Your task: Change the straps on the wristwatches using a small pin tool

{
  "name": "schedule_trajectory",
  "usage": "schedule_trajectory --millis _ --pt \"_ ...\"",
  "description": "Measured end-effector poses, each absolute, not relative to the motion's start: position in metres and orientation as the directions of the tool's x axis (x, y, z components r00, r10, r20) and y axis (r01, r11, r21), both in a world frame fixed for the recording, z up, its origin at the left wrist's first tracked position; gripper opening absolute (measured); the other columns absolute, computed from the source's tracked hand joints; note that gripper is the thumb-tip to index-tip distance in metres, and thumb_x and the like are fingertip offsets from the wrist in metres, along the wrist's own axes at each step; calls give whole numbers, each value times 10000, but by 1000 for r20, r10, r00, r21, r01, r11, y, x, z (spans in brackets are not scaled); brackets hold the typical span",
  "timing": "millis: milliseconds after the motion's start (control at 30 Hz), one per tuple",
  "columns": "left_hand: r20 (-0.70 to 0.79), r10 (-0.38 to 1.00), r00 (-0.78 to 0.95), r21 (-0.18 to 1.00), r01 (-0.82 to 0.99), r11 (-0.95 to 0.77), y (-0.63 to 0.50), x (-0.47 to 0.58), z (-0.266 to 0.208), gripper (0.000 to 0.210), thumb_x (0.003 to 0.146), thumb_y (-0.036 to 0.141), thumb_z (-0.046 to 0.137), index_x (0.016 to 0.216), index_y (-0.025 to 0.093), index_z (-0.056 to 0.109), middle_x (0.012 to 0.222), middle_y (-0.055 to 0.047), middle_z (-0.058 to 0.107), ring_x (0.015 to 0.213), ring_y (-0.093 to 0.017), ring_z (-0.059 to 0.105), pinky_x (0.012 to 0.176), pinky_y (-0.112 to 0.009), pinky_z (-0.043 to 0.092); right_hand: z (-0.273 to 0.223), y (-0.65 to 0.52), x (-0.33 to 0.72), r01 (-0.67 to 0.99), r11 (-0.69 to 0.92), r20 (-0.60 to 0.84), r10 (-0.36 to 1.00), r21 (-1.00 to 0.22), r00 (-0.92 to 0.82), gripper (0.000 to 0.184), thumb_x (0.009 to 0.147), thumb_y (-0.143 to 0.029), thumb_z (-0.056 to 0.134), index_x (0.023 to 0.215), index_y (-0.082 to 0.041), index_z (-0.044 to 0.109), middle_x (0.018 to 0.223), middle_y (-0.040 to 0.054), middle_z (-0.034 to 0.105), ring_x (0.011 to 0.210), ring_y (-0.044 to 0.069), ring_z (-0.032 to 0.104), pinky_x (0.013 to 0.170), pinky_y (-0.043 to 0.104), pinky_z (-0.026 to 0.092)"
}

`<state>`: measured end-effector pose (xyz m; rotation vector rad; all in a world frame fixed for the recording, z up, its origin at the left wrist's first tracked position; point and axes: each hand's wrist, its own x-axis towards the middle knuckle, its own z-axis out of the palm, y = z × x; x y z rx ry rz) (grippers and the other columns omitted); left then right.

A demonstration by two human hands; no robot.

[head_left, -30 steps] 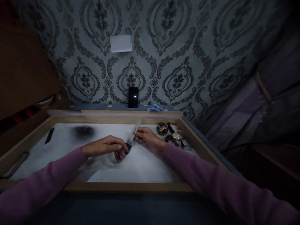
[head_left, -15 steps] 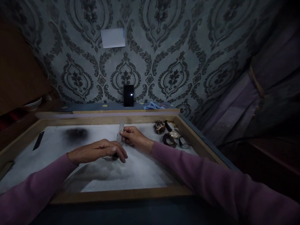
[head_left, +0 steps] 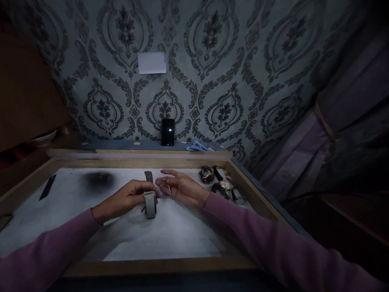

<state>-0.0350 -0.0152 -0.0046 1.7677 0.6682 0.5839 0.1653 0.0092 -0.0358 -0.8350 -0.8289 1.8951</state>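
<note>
My left hand [head_left: 128, 200] is closed around a wristwatch with a grey strap [head_left: 150, 205]. One strap end hangs in front of the fingers, and another grey strap piece [head_left: 148, 176] stands up behind them; the watch case is mostly hidden. Just to the right, my right hand [head_left: 185, 189] is turned partly palm up, with its index finger stretched toward the strap. A thin, shiny, pin-like piece [head_left: 169, 189] sticks out from its fingers; its kind is too small to tell. Both hands are above the white surface [head_left: 172, 236] of a shallow wooden-framed tray.
Several watches, among them a gold-faced one [head_left: 225, 185] and a brown one [head_left: 207, 174], lie in the tray's back right corner. A dark flat strip [head_left: 47, 187] is at the left. Behind the wooden rim [head_left: 144, 155] are a phone [head_left: 167, 132] and a blue cloth [head_left: 199, 146].
My right hand has let go of the pale strap and turned palm up, a little apart from it. My left hand has lifted and turned the watch, bringing its grey strap into sight.
</note>
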Motion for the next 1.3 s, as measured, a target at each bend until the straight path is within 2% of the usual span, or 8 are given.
schedule_trajectory --millis 100,233,333,500,733,967,1133,1300 --pt "67 728 682 964 145 -225 -14 -33 -7 160 789 240 581 872 130 663 816 -33 629 770 -175 579 718 -269 457 -35 8 164 -513 -347 -128 901 -785 -414 330 825 22 591 1069 -152 452 913 97 718 862 140 723 820 246 563" --pt "69 731 678 968 133 -215 -12 -30 -13 158 752 240 610 857 126 641 754 -5 595 681 -137 533 644 -238 425 -32 5 162 -554 -284 -20 901 -782 -433 392 794 11 633 1105 -146 453 967 92 724 970 162 714 969 297 511" --pt "38 730 683 970 150 -191 -13 -27 -17 146 759 261 611 816 126 616 686 16 554 622 -117 495 603 -224 407 -29 2 161 -559 -260 15 899 -788 -438 401 780 -3 651 1109 -144 470 992 88 721 1000 167 706 1021 309 475" --pt "30 721 692 960 181 -213 -15 -26 -17 168 786 295 593 805 128 602 693 0 575 635 -132 520 598 -239 426 -27 -1 159 -559 -251 29 896 -790 -444 365 782 -17 659 1081 -155 502 1010 78 714 1029 175 695 1054 344 452" --pt "30 725 688 951 204 -233 -15 -25 -19 210 794 338 590 805 128 607 680 8 552 627 -122 486 606 -238 414 -26 -1 158 -535 -260 -16 908 -804 -418 316 829 -11 599 1095 -154 506 1012 69 723 971 135 711 1035 296 460" --pt "40 728 685 917 264 -299 -13 -25 -20 236 794 370 595 793 135 618 722 -5 566 668 -139 503 639 -249 429 -38 0 160 -499 -220 26 897 -838 -440 368 758 -110 726 1071 -174 544 1002 68 739 944 153 705 941 297 490" --pt "-34 715 698 870 373 -323 -9 -36 -11 179 751 303 553 680 142 587 604 27 505 584 -113 450 579 -223 381 -54 -6 163 -368 -94 81 898 -925 -432 375 737 -209 765 1063 -199 580 968 54 758 838 152 683 815 284 491" --pt "-80 735 673 738 536 -411 -15 -55 8 269 818 364 499 771 144 647 630 6 582 564 -125 505 536 -216 382 -60 -13 179 -151 12 69 924 -988 -377 327 778 -246 714 1071 -195 578 1012 81 752 835 164 675 780 297 486"
